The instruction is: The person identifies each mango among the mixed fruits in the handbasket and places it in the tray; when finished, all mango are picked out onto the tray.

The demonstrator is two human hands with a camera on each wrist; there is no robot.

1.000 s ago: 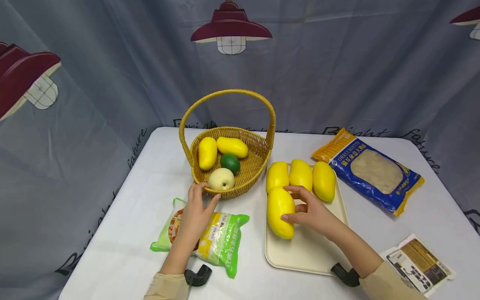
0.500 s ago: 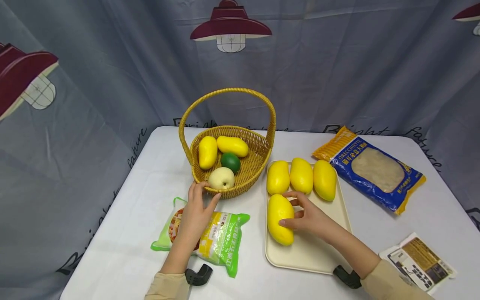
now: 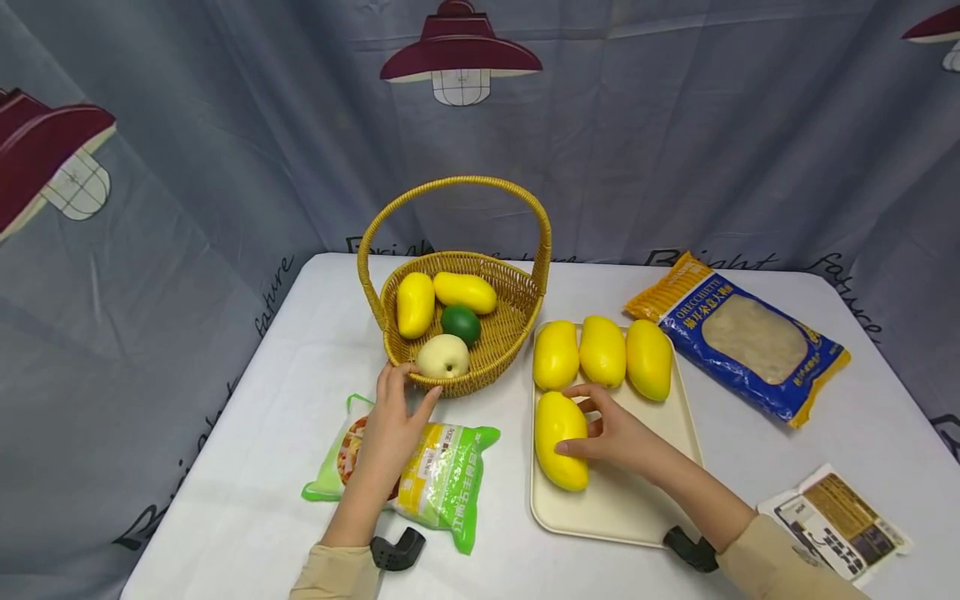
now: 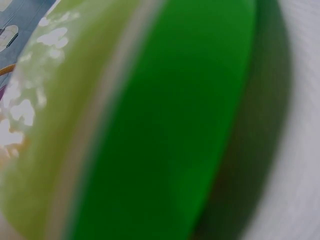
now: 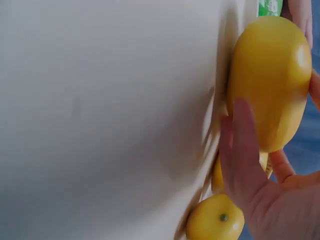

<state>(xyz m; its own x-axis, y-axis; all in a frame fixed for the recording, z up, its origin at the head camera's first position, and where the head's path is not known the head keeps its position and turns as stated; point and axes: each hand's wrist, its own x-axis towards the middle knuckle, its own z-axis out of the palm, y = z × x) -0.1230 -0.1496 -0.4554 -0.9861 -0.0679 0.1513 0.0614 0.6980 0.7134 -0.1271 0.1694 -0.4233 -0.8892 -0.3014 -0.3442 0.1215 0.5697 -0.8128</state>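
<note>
One green-trimmed food bag (image 3: 453, 475) lies leftmost, the left forearm (image 3: 356, 508) cutting across it; the left wrist view gets just that bag, all blurry green. Just beyond, the left hand (image 3: 390, 425), thumb apart from fingers, holds the near rim of the wicker basket (image 3: 480, 382): two yellow fruits (image 3: 416, 306), a dark green one (image 3: 461, 326), a pale pear (image 3: 441, 356) inside. Next, the cream tray (image 3: 622, 508), three mangoes (image 3: 602, 350) at its far end. Nearer, at its left side, the right hand (image 3: 618, 429) curves round a fourth mango (image 3: 561, 446); the right wrist view reveals fingers low along it, half hidden from the head. Far right, a blue pasta bag (image 3: 750, 333), then a flat packet (image 3: 840, 521) by the right sleeve (image 3: 780, 558).
</note>
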